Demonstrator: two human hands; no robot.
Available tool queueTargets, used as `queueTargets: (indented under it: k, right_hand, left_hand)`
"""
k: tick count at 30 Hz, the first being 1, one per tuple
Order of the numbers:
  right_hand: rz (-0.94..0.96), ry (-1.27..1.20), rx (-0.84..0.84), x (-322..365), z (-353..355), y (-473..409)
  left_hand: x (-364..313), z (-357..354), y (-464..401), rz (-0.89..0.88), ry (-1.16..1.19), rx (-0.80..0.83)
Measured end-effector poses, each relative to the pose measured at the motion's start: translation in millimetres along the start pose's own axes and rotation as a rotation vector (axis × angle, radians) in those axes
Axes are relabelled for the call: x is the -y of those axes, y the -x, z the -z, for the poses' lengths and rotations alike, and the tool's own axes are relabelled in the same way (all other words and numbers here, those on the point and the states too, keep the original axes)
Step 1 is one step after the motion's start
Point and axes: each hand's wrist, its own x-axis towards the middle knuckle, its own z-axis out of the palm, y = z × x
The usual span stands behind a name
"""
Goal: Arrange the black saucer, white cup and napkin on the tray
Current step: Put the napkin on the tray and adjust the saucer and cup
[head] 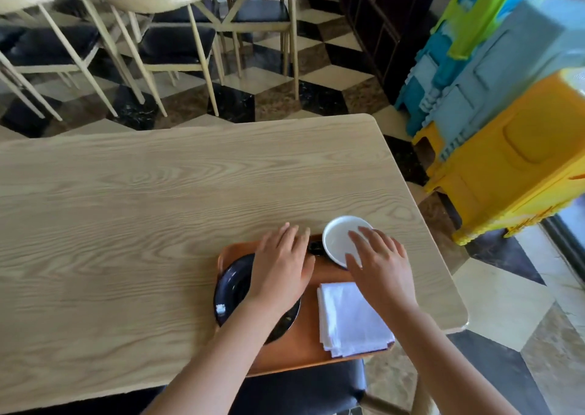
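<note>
A brown tray (304, 348) lies at the near edge of the wooden table (158, 193). On its left side rests the black saucer (232, 291), partly covered by my left hand (281, 262), which lies flat over it with fingers spread. At the tray's far right corner is the white cup (340, 240), tilted toward me. My right hand (380, 262) grips its near rim, fingers over the edge. A folded white napkin (351, 319) lies on the tray's right side, just below my right wrist.
A small dark object (315, 247) sits on the tray between my hands. A dark chair seat (300, 389) is under the tray's near edge. Stacked coloured plastic stools (506, 129) stand to the right; tables and chairs (158, 34) stand beyond the table.
</note>
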Motion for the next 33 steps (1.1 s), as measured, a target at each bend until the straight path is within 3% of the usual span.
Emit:
queueTargets:
  k: [7, 11, 16, 19, 33]
  right_hand:
    - [-0.262, -0.069, 0.268, -44, -22, -14]
    - [-0.373, -0.302, 0.226, -46, -29, -11]
    - [-0.449, -0.469, 0.181, -48, -33, -13]
    - [-0.508, -0.517, 0.168, -49, -33, -14]
    - [-0.511, -0.606, 0.22, -28, -31, -5]
  left_hand:
    - [-24, -32, -43, 0.09, 0.067, 0.136]
    - [-26, -40, -40, 0.148, 0.164, 0.133]
    - [-23, -41, -43, 0.361, 0.551, 0.173]
    - [-16, -38, -47, 0.397, 0.675, 0.191]
    - [2, -26, -23, 0.442, 0.701, 0.176]
